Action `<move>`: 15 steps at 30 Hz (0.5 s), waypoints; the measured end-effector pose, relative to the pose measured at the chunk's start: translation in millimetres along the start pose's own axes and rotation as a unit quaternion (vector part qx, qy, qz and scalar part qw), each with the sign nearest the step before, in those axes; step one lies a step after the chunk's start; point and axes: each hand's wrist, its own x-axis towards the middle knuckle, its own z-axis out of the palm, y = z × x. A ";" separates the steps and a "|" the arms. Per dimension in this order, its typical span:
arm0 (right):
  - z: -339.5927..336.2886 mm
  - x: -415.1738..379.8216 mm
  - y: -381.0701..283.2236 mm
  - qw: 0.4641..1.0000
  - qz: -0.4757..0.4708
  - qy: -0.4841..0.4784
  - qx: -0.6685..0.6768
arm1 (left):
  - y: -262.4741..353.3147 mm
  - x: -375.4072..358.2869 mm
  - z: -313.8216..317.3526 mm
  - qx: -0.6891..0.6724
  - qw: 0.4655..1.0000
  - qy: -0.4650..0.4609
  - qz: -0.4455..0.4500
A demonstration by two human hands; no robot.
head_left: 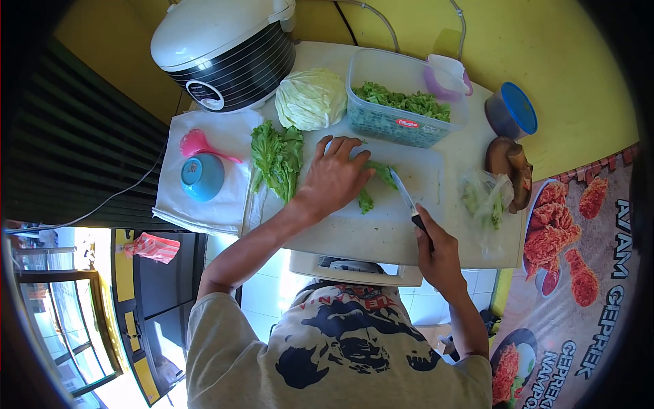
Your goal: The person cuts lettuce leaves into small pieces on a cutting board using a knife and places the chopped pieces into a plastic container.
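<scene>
My right hand (439,253) is wrapped round the black handle of a knife (407,194), its blade pointing up and left. The blade touches or lies close to a green lettuce leaf (383,174) on the white cutting board (426,170). Over the left part of the board, my left hand (335,176) bends its fingers down beside the leaf; what lies under the palm is hidden. A small leaf piece (366,202) sits just below. To the left of my left hand is a bunch of lettuce (278,158).
Behind the board stand a cabbage (310,99) and a plastic container (388,129) of cut greens. A rice cooker (225,61), blue bowl (202,177) and pink ladle (196,143) are left. A plastic bag (487,198), wooden mortar (501,158) and blue-lidded tub (511,111) are right.
</scene>
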 end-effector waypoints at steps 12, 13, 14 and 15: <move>14.3 47.5 23.2 0.996 0.026 0.066 0.046 | 4.0 15.8 15.6 -0.116 0.993 -0.033 -0.020; 18.1 49.1 26.7 0.995 0.020 0.079 0.060 | 5.3 19.1 18.8 -0.113 0.993 -0.038 -0.018; 20.1 51.1 28.1 0.993 0.015 0.093 0.074 | 6.0 22.4 24.0 -0.098 0.994 -0.038 -0.013; 20.1 53.8 26.6 0.994 0.021 0.087 0.063 | 7.0 26.1 27.8 -0.083 0.996 -0.039 -0.008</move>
